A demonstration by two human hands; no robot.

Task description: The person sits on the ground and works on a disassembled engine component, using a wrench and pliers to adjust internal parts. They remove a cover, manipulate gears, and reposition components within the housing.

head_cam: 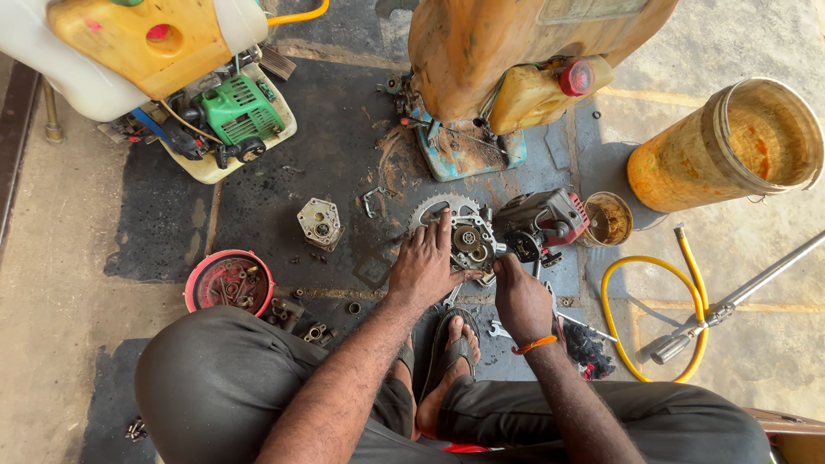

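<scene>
Left hand (423,262) lies spread flat on the engine casing (471,241) on the floor, just ahead; right hand (518,296) clenched beside it, possibly gripping a tool.

Engine casing (471,241) hemmed: sprocket (430,210) left, red motor (543,219) right.
</scene>
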